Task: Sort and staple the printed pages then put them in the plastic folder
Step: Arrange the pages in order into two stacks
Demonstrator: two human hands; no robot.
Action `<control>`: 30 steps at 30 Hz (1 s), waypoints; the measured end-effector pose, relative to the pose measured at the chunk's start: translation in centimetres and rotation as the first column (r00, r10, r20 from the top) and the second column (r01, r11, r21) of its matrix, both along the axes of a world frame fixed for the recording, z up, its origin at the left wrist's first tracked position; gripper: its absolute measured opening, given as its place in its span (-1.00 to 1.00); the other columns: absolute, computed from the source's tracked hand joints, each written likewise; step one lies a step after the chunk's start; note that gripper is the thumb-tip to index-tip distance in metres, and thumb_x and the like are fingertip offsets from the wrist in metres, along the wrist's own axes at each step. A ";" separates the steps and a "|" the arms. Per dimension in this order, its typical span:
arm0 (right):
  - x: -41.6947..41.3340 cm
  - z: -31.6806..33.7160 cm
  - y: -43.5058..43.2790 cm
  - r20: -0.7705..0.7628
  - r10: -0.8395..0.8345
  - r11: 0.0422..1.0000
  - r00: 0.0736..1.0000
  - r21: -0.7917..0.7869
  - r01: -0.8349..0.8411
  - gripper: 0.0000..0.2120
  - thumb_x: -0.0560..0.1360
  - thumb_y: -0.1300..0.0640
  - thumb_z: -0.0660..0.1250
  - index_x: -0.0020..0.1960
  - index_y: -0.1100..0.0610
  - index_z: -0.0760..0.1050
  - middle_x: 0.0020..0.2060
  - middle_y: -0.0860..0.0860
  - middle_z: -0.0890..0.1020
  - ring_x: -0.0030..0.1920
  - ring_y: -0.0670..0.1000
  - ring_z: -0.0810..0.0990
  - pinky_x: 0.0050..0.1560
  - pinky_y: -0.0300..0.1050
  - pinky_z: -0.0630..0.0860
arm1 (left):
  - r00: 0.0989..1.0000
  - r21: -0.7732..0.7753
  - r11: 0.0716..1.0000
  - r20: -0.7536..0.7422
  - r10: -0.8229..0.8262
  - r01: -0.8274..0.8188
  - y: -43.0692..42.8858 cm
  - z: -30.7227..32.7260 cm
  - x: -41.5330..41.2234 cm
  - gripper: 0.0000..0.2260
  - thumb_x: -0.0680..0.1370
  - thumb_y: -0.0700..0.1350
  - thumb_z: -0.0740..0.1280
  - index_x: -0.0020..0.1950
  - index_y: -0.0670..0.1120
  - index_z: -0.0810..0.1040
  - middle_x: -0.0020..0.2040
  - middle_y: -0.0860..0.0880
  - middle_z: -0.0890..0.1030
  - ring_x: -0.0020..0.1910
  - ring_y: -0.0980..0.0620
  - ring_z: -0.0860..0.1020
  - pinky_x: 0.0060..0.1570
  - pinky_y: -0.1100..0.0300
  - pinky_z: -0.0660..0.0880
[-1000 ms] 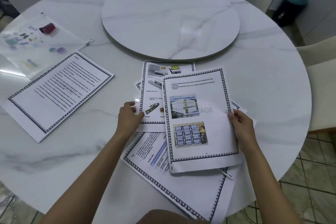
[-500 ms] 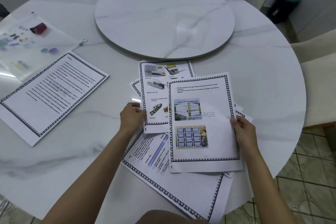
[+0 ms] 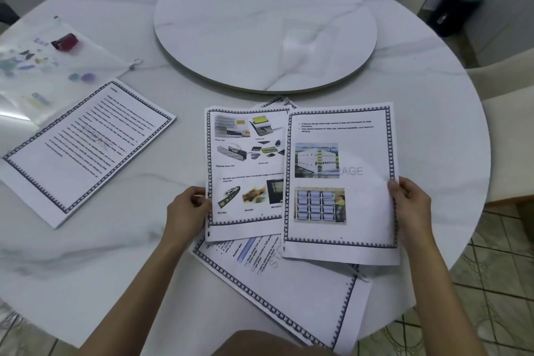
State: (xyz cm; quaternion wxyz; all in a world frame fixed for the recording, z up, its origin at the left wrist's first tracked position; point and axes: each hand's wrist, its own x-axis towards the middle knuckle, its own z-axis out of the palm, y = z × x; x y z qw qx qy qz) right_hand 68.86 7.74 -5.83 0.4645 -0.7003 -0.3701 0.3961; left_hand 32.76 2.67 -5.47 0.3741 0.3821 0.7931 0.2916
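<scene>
My left hand (image 3: 187, 211) grips the left edge of a printed page with several small device pictures (image 3: 245, 170). My right hand (image 3: 410, 208) pinches the right edge of a page with two photos and a grey watermark (image 3: 341, 182), which overlaps the first page. Under both lies a tilted text page (image 3: 289, 292) near the table's front edge, and more page corners (image 3: 278, 102) peek out behind. A separate text page (image 3: 83, 150) lies at the left. The clear plastic folder (image 3: 37, 72) lies at the far left with a dark red stapler (image 3: 65, 42) on it.
A round marble table (image 3: 433, 113) carries a raised turntable (image 3: 265, 23) in its middle. Pale chairs (image 3: 505, 130) stand at the right, a dark bin (image 3: 453, 9) at the back right. Tiled floor shows below the table's right edge.
Both hands have drawn their pages apart: the picture page now lies further left and more uncovered, the photo page further right. The other papers have stayed put.
</scene>
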 end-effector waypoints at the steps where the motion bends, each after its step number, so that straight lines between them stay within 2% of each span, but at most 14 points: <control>1: -0.1 0.2 0.0 -0.004 0.000 1.000 1.000 0.004 0.000 -0.85 0.57 0.17 0.24 -0.12 0.00 0.53 -0.30 -0.17 0.65 -0.32 -0.28 0.57 -0.26 -0.43 0.51 | 1.000 -0.004 1.000 0.000 -0.007 0.007 -0.3 0.0 0.0 -0.90 0.51 -0.20 0.32 0.00 -0.08 0.54 -0.27 0.07 0.52 -0.19 -0.03 0.50 -0.03 0.06 0.48; 3: -0.2 0.4 0.2 -0.008 0.004 1.000 1.000 0.009 -0.004 -0.84 0.57 0.15 0.24 -0.13 -0.03 0.53 -0.26 -0.15 0.64 -0.26 -0.19 0.58 -0.21 -0.38 0.53 | 0.999 -0.016 0.999 -0.001 -0.032 0.032 -0.6 0.1 0.0 -0.90 0.51 -0.20 0.33 0.00 -0.08 0.53 -0.27 0.07 0.52 -0.23 0.02 0.49 -0.08 0.12 0.45; 8: -0.7 0.9 0.9 -0.017 0.009 1.000 1.000 0.021 -0.009 -0.86 0.56 0.16 0.26 -0.12 -0.01 0.54 -0.34 -0.21 0.65 -0.25 -0.17 0.57 -0.17 -0.31 0.54 | 0.992 -0.047 0.991 0.025 -0.127 0.128 -1.2 0.3 1.4 -0.90 0.49 -0.22 0.35 -0.02 -0.08 0.51 -0.29 0.04 0.52 -0.34 0.07 0.48 -0.22 0.17 0.46; 12: -1.9 1.6 1.3 -0.054 0.021 0.999 0.998 0.047 -0.019 -0.85 0.56 0.17 0.25 -0.12 0.00 0.54 -0.29 -0.16 0.63 -0.32 -0.24 0.57 -0.21 -0.31 0.53 | 0.969 -0.114 0.962 0.031 -0.245 0.246 -1.6 0.2 2.1 -0.86 0.49 -0.18 0.37 0.04 -0.10 0.52 -0.28 0.03 0.52 -0.29 0.05 0.49 -0.14 0.11 0.48; 14: -3.1 1.8 1.6 -0.059 0.050 0.997 0.997 0.067 -0.046 -0.87 0.57 0.18 0.24 -0.10 0.05 0.54 -0.27 -0.11 0.61 -0.34 -0.26 0.55 -0.22 -0.30 0.51 | 0.981 -0.084 0.977 0.031 -0.194 0.196 -1.7 0.5 2.1 -0.78 0.48 -0.13 0.39 0.10 -0.09 0.50 -0.19 0.00 0.54 -0.21 0.04 0.50 -0.11 0.10 0.48; 17: -5.5 1.9 1.6 -0.050 0.123 0.990 0.991 0.081 -0.119 -0.89 0.57 0.20 0.23 -0.05 0.13 0.53 -0.27 -0.10 0.60 -0.37 -0.29 0.53 -0.23 -0.32 0.50 | 0.998 0.049 0.997 0.016 -0.067 0.066 -1.7 1.6 1.6 -0.72 0.52 -0.03 0.34 0.20 -0.05 0.46 -0.02 -0.03 0.54 -0.10 0.02 0.50 -0.15 0.17 0.42; 20: -8.6 1.8 1.4 -0.069 0.205 0.978 0.976 0.060 -0.201 -0.85 0.56 0.19 0.25 -0.12 0.05 0.55 -0.29 -0.11 0.62 -0.30 -0.18 0.55 -0.18 -0.20 0.49 | 0.984 0.120 0.992 0.171 -0.056 0.036 -1.5 2.2 0.8 -0.78 0.58 0.02 0.21 0.18 0.01 0.47 0.01 0.02 0.59 -0.06 0.00 0.55 -0.12 0.17 0.44; 23: -11.7 2.0 0.9 -0.074 0.265 0.964 0.961 0.025 -0.264 -0.90 0.56 0.18 0.24 -0.05 0.10 0.54 -0.21 -0.05 0.61 -0.20 -0.06 0.56 -0.07 -0.08 0.52 | 0.953 0.142 0.990 0.296 -0.067 0.026 -1.7 2.6 0.3 -0.80 0.59 -0.02 0.20 0.16 -0.03 0.48 0.02 0.00 0.61 -0.02 -0.01 0.59 -0.07 0.15 0.51; 26: -14.4 1.8 -0.2 -0.083 0.341 0.940 0.937 -0.003 -0.342 -0.87 0.57 0.15 0.24 -0.10 0.02 0.54 -0.16 0.00 0.64 -0.11 0.04 0.61 0.02 0.02 0.55 | 0.964 0.176 0.984 0.265 -0.036 -0.012 -2.4 2.7 -0.3 -0.79 0.56 -0.10 0.27 0.19 -0.05 0.48 0.04 0.03 0.60 -0.02 0.09 0.57 -0.02 0.19 0.50; 28: -15.6 1.4 -0.8 -0.042 0.390 0.920 0.920 -0.029 -0.391 -0.86 0.57 0.13 0.23 -0.11 -0.02 0.53 -0.11 0.06 0.65 -0.03 0.13 0.62 0.05 0.07 0.55 | 0.973 0.184 0.981 0.230 0.014 -0.057 -2.9 2.5 -1.1 -0.79 0.55 -0.14 0.28 0.19 -0.06 0.48 0.04 0.01 0.60 -0.01 0.04 0.58 0.04 0.11 0.51; 30: -16.5 1.1 -1.2 0.013 0.440 0.896 0.898 -0.069 -0.438 -0.89 0.57 0.14 0.23 -0.04 0.05 0.54 -0.09 0.11 0.65 -0.01 0.15 0.61 0.07 0.08 0.54 | 0.981 0.175 0.981 0.189 0.051 -0.085 -3.4 2.3 -2.2 -0.82 0.55 -0.16 0.28 0.15 -0.06 0.49 0.02 -0.02 0.60 0.00 -0.01 0.58 0.08 0.06 0.51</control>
